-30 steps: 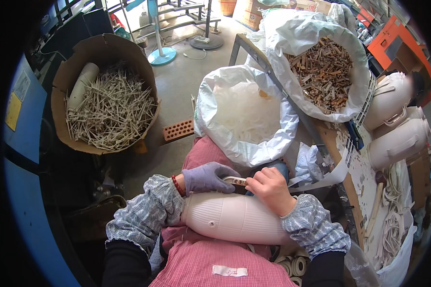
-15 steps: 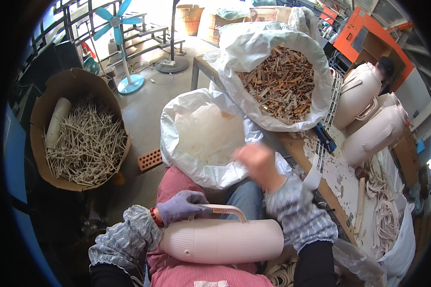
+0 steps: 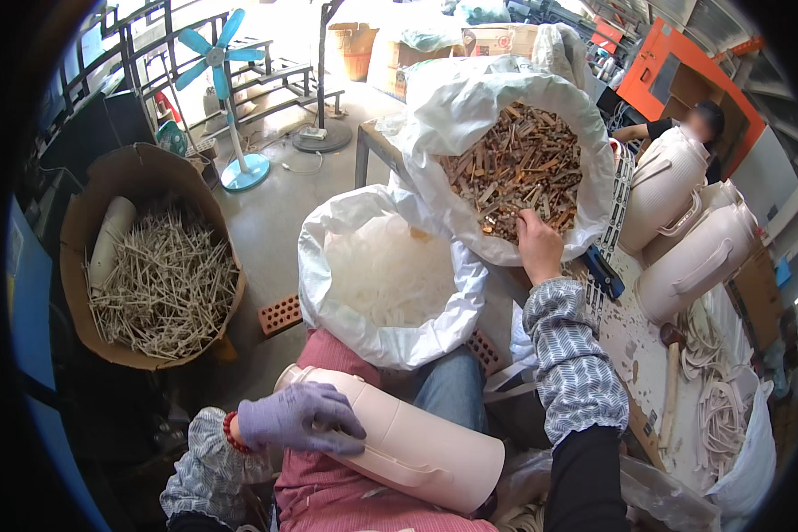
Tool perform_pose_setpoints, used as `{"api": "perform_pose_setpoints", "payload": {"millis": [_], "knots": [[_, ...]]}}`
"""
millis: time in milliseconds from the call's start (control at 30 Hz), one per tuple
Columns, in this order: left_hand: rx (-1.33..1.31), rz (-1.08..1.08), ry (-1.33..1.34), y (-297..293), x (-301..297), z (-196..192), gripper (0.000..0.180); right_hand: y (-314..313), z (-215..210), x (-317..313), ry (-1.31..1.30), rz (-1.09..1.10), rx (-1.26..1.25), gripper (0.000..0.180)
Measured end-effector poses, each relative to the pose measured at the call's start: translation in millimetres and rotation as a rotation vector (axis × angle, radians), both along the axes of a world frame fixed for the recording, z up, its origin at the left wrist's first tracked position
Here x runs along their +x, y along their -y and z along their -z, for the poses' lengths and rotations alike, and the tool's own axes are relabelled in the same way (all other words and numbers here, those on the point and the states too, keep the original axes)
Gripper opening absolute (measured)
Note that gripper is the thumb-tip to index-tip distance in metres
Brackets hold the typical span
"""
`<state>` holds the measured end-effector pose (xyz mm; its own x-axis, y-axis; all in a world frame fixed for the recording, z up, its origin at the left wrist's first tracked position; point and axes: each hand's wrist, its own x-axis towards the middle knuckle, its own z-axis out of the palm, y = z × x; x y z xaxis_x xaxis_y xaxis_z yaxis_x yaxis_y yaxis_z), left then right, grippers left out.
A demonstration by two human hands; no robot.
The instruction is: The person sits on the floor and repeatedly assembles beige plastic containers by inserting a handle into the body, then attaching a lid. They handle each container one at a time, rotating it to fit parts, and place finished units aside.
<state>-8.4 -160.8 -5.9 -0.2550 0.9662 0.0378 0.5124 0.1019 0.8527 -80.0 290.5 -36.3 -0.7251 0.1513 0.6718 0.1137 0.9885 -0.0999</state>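
Note:
A pale pink ribbed jug body (image 3: 434, 443), like a thermos shell with a side handle, lies tilted across my lap. My left hand (image 3: 301, 418), in a purple glove, rests over its upper end with fingers curled around the handle side. Stretched out to the right, my bare right hand (image 3: 541, 246) reaches over the near rim of a white sack (image 3: 434, 102). Its fingers are pinched together at the small brown strips (image 3: 514, 160) that fill the sack. Whether a strip is between the fingertips is too small to tell.
Before my knees stands a white bag (image 3: 319, 306) of translucent pieces. A cardboard drum (image 3: 80, 293) of thin sticks is at left, near a blue fan (image 3: 215, 58). More pink jugs (image 3: 696, 262), a hammer (image 3: 671, 381) and cords stand or lie at right, with a person (image 3: 705, 133) behind.
My right hand has moved up and right from above the translucent pieces to the brown strips. The jug has turned and tilted, its handle now facing me. The person at right has shifted.

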Motion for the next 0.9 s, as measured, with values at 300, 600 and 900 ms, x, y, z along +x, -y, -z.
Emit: {"api": "perform_pose_setpoints", "payload": {"millis": [300,600,900], "knots": [[0.046,-0.479,0.309,-28.8,8.9,-7.7,0.036,127.8,-21.1,69.9,-0.001,-0.556,-0.493,0.020],[0.534,-0.696,0.041,-44.9,3.5,36.4,0.018,216.6,7.4,134.0,0.311,-0.784,-1.035,0.018],[0.246,-0.315,0.057,-13.3,23.2,36.2,0.036,205.1,-1.9,167.1,0.504,-0.894,-0.700,0.017]]}}
